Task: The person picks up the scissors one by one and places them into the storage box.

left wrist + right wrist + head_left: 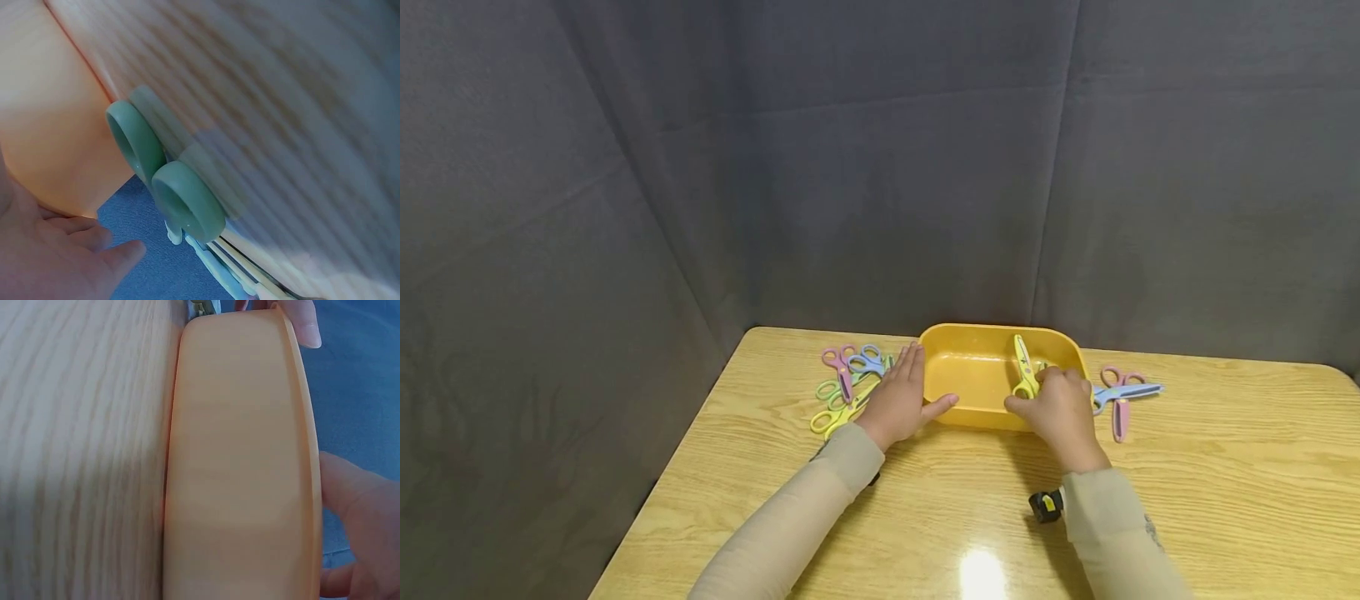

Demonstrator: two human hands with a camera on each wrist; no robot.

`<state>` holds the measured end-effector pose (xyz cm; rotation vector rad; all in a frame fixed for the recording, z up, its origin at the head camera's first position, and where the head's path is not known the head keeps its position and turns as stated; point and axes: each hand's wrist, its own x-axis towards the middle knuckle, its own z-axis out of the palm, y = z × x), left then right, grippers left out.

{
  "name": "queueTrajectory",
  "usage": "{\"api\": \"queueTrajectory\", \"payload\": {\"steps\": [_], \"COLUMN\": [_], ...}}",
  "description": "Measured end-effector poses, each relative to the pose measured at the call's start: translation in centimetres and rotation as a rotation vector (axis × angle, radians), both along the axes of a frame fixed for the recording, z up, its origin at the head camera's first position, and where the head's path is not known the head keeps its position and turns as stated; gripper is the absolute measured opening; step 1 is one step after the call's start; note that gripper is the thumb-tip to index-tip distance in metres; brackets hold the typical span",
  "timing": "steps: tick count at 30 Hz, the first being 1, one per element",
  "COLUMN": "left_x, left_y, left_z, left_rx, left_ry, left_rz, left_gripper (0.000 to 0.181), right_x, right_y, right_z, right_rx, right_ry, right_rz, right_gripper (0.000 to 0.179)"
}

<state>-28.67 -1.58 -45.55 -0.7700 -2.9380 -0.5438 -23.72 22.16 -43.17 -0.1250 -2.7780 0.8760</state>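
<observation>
A yellow-orange plastic bin point(973, 418) stands near the table's back edge. My right hand point(1063, 417) reaches over its right front rim, fingers inside, and grips yellow scissors point(1024, 367) by the handle end, their blades pointing away. The fingers partly hide the handles. My left hand point(898, 400) lies against the bin's left side, fingers straight, thumb out over the front rim. Beside it on the table are yellow scissors point(842, 417), pink scissors point(846, 379), blue scissors point(868, 360) and green scissors point(187, 200). In the right wrist view the bin's wall point(244, 450) hides the held scissors.
Right of the bin, blue scissors point(1131, 392) lie across pink scissors point(1121, 417) on the wooden table point(1225, 467). A dark grey cloth point(880, 167) hangs behind and to the left of the table. A black wrist camera point(1047, 506) sits at my right cuff.
</observation>
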Motion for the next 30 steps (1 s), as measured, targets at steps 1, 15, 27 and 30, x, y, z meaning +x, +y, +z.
{"api": "queueTrajectory", "payload": {"steps": [1,15,27,30], "left_x": [0.0,0.0,-0.1,-0.1], "left_y": [0.0,0.1,0.1,0.1], "left_z": [0.1,0.0,-0.1,-0.1], "left_rx": [0.001,-0.013,-0.006,-0.007], "left_ry": [0.0,-0.005,-0.004,-0.006], "left_rz": [0.0,0.003,0.005,0.007], "left_gripper": [0.096,0.096,0.096,0.097], "right_x": [-0.1,-1.3,-1.9,-1.9], "right_y": [0.0,0.3,0.3,0.3], "right_z": [0.1,1.0,1.1,1.2], "right_rx": [0.011,0.113,0.136,0.139], "right_ry": [-0.012,-0.198,-0.319,-0.328], "right_rz": [0.002,0.049,0.065,0.059], "right_gripper": [0.06,0.043,0.047,0.045]}}
